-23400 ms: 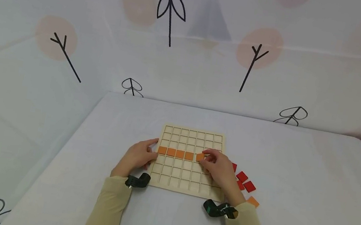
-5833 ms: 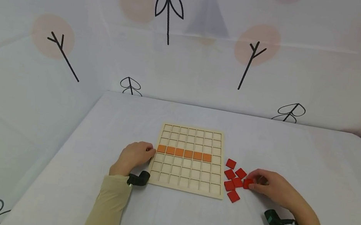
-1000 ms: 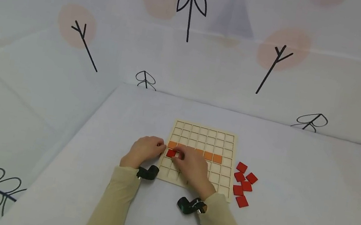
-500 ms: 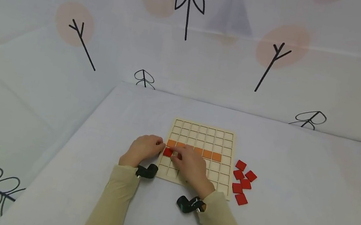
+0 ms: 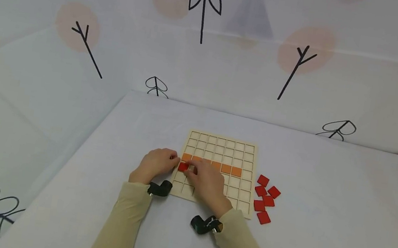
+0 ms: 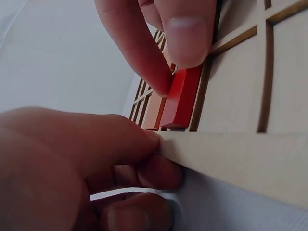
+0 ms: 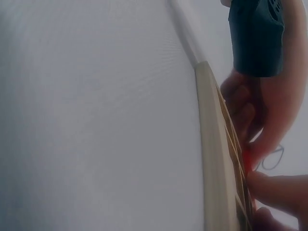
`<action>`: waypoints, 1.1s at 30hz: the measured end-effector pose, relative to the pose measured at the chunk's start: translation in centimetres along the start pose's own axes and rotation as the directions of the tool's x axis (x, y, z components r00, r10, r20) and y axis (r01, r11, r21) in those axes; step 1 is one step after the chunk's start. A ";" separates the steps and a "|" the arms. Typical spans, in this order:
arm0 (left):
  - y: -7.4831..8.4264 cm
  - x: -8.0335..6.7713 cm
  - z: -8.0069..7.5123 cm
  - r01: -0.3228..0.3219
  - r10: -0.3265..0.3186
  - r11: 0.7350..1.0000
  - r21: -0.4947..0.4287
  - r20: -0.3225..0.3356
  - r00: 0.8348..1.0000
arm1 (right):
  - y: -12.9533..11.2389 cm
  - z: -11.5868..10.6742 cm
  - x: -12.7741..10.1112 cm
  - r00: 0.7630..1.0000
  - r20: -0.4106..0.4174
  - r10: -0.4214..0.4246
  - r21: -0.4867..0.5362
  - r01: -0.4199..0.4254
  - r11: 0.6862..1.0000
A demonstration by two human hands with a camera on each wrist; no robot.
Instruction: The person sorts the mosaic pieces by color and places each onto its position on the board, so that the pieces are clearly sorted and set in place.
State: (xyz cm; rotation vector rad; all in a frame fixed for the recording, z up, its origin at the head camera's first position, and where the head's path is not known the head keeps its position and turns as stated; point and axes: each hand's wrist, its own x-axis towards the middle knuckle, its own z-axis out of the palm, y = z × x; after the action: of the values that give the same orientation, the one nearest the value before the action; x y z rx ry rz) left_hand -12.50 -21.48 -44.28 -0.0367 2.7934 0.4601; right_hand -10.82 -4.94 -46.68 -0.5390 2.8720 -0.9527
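Observation:
A light wooden grid board (image 5: 223, 148) lies on the white table. A row of orange tiles (image 5: 237, 171) crosses its middle, partly covered by my right hand (image 5: 210, 182). With thumb and index finger, that hand pinches a red tile (image 5: 183, 167) at the leftmost column, just below the orange row. The left wrist view shows the red tile (image 6: 180, 98) standing slightly proud of its cell, the thumb over its top. My left hand (image 5: 153, 166) holds the board's left edge with curled fingers, its fingertips (image 6: 151, 139) right at the rim.
Several loose red tiles (image 5: 259, 205) lie in a cluster just right of the board. A white cloth printed with plant drawings (image 5: 233, 73) rises behind the table. Each wrist wears a black camera (image 5: 203, 225).
Earlier, the right hand gripped a red tile at the pile; it has since carried it left to the board. The orange row has grown. In the last second, the fingers shift only slightly.

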 end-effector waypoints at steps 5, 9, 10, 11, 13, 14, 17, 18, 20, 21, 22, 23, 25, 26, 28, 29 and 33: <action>0.0 0.1 0.1 0.002 -0.002 1.000 0.002 0.001 1.000 | 0.0 0.1 0.1 0.999 -0.038 0.000 0.021 0.000 1.000; 0.0 0.1 0.1 0.003 -0.003 1.000 0.004 -0.002 1.000 | 0.0 0.1 0.1 0.998 -0.056 0.001 0.030 0.000 1.000; 0.0 0.1 0.0 0.002 -0.002 1.000 0.004 -0.002 1.000 | 0.0 0.1 0.1 0.998 -0.058 0.003 0.032 -0.001 0.999; 0.0 0.1 0.0 0.001 -0.001 1.000 0.006 -0.002 1.000 | 0.1 0.1 0.2 0.998 -0.060 0.004 0.034 -0.002 0.999; 0.0 0.1 0.0 -0.003 0.003 1.000 0.007 -0.004 1.000 | 0.1 0.1 0.2 0.998 -0.057 0.006 0.042 -0.004 0.999; 0.0 0.1 0.0 -0.005 0.006 1.000 0.007 -0.006 1.000 | 0.2 0.1 0.2 0.999 -0.054 0.007 0.047 -0.004 0.999; -0.1 0.0 0.0 -0.011 0.011 1.000 0.004 -0.010 1.000 | 0.6 0.2 0.3 0.999 -0.027 0.018 0.073 -0.016 0.997; -0.1 0.0 0.0 -0.012 0.012 1.000 0.001 -0.010 1.000 | 0.7 0.2 0.4 1.000 -0.014 0.025 0.084 -0.024 0.996; 0.0 0.0 0.0 -0.016 0.016 1.000 0.002 -0.007 1.000 | 1.0 0.0 0.3 0.999 0.008 0.038 0.118 -0.039 0.992; 0.0 0.0 0.1 -0.016 0.016 1.000 0.001 -0.005 1.000 | 1.1 -0.2 0.3 0.999 0.018 0.047 0.135 -0.049 0.990; -0.1 0.1 0.1 -0.015 0.015 1.000 0.000 -0.004 1.000 | 1.1 -0.3 0.3 0.998 0.028 0.054 0.154 -0.057 0.986; -0.1 0.1 0.1 -0.013 0.013 1.000 -0.001 -0.002 1.000 | 1.2 -0.5 0.3 0.998 0.032 0.052 0.172 -0.057 0.983; -0.1 0.1 0.2 -0.008 0.008 1.000 0.002 -0.001 1.000 | 1.2 -0.9 0.2 0.998 0.047 0.044 0.213 -0.053 0.976; -0.1 0.1 0.2 -0.004 0.004 1.000 0.003 -0.001 1.000 | 1.3 -1.1 0.2 0.998 0.054 0.036 0.228 -0.048 0.973; -0.2 0.1 0.2 0.001 -0.001 1.000 0.006 -0.003 1.000 | 1.3 -1.4 0.1 0.997 0.074 0.015 0.257 -0.034 0.966; -0.2 0.0 0.2 0.001 -0.001 1.000 0.007 -0.004 1.000 | 1.4 -1.5 0.1 0.996 0.088 0.005 0.270 -0.029 0.962; -0.2 0.0 0.3 0.002 -0.002 1.000 0.001 -0.007 1.000 | 1.4 -2.5 -0.1 0.986 0.166 -0.025 0.307 -0.027 0.951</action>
State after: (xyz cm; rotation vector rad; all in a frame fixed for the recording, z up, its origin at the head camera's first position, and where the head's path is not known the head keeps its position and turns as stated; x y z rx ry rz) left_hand -12.43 -21.54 -44.65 -0.0404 2.7998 0.4586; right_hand -11.55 -2.47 -45.50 -0.5570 2.5078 -1.2598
